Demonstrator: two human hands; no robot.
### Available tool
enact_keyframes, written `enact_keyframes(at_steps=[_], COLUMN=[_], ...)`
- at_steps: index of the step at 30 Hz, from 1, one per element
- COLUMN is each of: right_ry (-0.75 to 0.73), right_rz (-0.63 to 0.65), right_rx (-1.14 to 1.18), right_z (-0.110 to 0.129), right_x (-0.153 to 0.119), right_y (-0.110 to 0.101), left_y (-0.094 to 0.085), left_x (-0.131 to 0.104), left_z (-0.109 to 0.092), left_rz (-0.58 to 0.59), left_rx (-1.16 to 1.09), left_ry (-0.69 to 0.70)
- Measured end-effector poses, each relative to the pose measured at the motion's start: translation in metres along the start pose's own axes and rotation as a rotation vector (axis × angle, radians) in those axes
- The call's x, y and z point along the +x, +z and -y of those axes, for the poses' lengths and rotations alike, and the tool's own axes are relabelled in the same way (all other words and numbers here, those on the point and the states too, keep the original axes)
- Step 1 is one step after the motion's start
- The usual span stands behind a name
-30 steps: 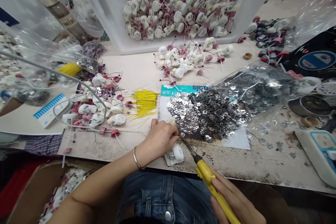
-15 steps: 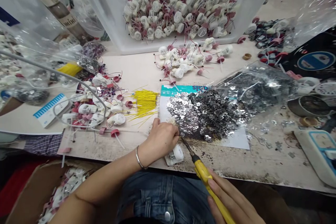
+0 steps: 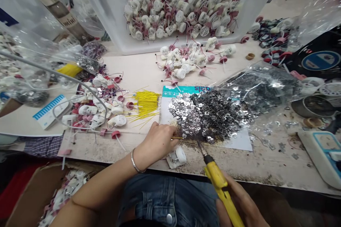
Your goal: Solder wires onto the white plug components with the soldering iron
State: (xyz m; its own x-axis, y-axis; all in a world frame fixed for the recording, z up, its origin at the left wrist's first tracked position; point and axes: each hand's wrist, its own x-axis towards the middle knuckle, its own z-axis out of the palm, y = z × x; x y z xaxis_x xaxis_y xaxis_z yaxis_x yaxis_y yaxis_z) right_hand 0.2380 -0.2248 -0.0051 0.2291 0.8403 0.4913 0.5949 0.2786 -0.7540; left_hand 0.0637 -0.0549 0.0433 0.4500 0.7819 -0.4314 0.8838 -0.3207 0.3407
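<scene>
My left hand (image 3: 161, 142), with a bracelet at the wrist, is closed in a pinch just above the table. A short yellow wire (image 3: 177, 138) sticks out of its fingertips to the right. My right hand (image 3: 243, 200) is wrapped around the yellow handle of a soldering iron (image 3: 217, 175). The iron's dark tip points up at the front edge of the pile of small metal pieces (image 3: 186, 113), apart from my left hand. Below my left fingers lies a white plastic part (image 3: 177, 158). Left of the metal pile rests a bundle of yellow wires (image 3: 147, 104).
A translucent bin (image 3: 112, 25) of white and pink parts stands at the back. More wired parts (image 3: 183, 60) lie before it. A curved grey cable (image 3: 87, 87) crosses the left side. A white-and-blue device (image 3: 319, 156) sits at right, and a cardboard box (image 3: 29, 191) is below left.
The soldering iron has moved right, away from my left fingers, with my right hand. My left hand has shifted slightly left, and the yellow wire end now shows at its fingertips.
</scene>
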Motion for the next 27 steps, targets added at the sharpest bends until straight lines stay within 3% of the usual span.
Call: enact_keyframes(at_steps=[3, 5, 9, 13, 15, 18, 22, 25, 27], right_ry=[-0.049, -0.091, -0.069, -0.026, -0.118, -0.213, -0.092, -0.037, -0.059], right_rz=[-0.003, -0.034, -0.100, -0.043, 0.033, 0.122, -0.022, -0.099, -0.090], right_rx=[-0.002, 0.005, 0.122, 0.235, 0.204, 0.119, 0.046, 0.014, 0.016], right_z=[-0.005, -0.007, -0.003, 0.002, 0.001, -0.005, -0.011, -0.012, -0.012], right_x=[0.007, 0.016, 0.037, 0.042, 0.039, 0.036, 0.042, 0.049, 0.052], right_y=[0.017, 0.032, 0.057, 0.064, 0.066, 0.070, 0.074, 0.077, 0.079], left_y=[-0.002, 0.000, 0.012, 0.018, 0.015, 0.010, 0.016, 0.029, 0.038], left_x=[-0.010, -0.017, -0.027, -0.028, -0.030, -0.040, -0.056, -0.060, -0.056], left_z=[0.002, 0.000, -0.008, -0.003, 0.009, 0.033, 0.054, 0.046, 0.034], left_rz=[-0.056, -0.105, -0.243, -0.469, -0.586, -0.711, -0.621, -0.496, -0.448], left_rx=[-0.022, -0.104, -0.501, -0.842, -0.761, -0.449, -0.188, -0.345, -0.542], left_ry=[0.049, 0.156, 0.370, 0.331, 0.319, 0.373, 0.452, 0.493, 0.448])
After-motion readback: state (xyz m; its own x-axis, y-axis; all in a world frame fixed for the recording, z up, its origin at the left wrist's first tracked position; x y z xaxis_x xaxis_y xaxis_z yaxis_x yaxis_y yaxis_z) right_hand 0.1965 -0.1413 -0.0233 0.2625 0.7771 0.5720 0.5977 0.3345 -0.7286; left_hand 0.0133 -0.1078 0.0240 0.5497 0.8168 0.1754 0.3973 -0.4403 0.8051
